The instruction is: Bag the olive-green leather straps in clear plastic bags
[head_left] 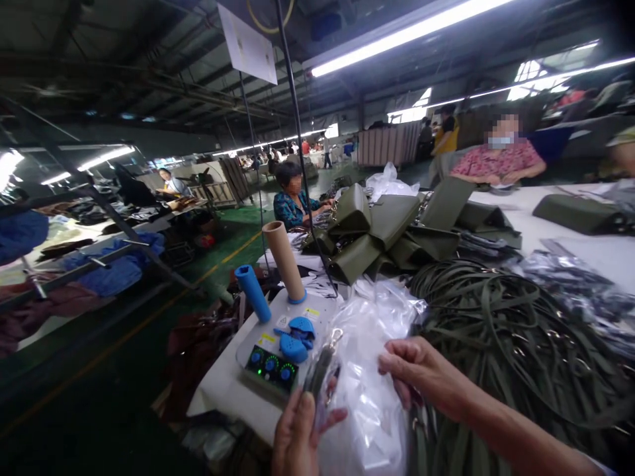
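My left hand (300, 433), at the bottom centre, is closed around a folded olive-green strap (321, 367) with a gold-coloured metal clip (337, 335) at its top. Clear plastic bags (364, 403) lie right beside it and partly in front of its fingers. My right hand (414, 367) reaches in from the right, thumb and fingers pinched on the edge of the clear plastic. Close by on the right is a large heap of olive-green straps (486, 337) with metal rings and clips.
Left of my hands stands a grey machine (317, 311) with blue knobs, a cardboard tube (285, 261) and a blue roll (253, 291). Olive-green bags (391, 218) are piled behind. Two co-workers (292, 201) sit across the table. A thin black pole (300, 132) rises behind the machine.
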A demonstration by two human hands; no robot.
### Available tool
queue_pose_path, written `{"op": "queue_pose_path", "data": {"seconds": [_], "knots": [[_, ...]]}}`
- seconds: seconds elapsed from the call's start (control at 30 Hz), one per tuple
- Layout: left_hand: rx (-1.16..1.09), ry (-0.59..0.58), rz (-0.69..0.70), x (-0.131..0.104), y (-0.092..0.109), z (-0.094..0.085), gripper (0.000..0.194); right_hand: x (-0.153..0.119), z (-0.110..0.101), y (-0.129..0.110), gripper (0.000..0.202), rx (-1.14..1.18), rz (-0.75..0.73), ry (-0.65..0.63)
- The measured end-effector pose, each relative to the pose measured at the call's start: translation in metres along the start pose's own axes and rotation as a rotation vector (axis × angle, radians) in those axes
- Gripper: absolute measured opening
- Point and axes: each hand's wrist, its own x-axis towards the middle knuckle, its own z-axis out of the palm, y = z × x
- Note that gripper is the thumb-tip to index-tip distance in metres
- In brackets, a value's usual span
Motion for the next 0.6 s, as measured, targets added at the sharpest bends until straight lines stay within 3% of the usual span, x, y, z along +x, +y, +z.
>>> {"op": "queue_pose_path", "data": {"seconds": [0.1,0.23,0.43,0.6], "knots": [[-0.092,-0.09,-0.05,0.007,-0.005,0.012,0.048,-0.022,0.021,0.015,0.051,0.084,0.099,-0.083],[-0.025,-0.202,-0.115,0.008,-0.008,0.018,0.056,-0.031,0.034,0.028,0.05,0.163,0.114,-0.022],[0.052,-0.395,-0.065,0.004,-0.009,0.026,0.051,-0.029,0.038,0.018,0.053,0.221,0.062,0.06],[0.237,-0.47,-0.004,0.001,-0.013,0.024,0.051,-0.02,0.045,0.013,0.055,0.257,-0.002,0.1]]}}
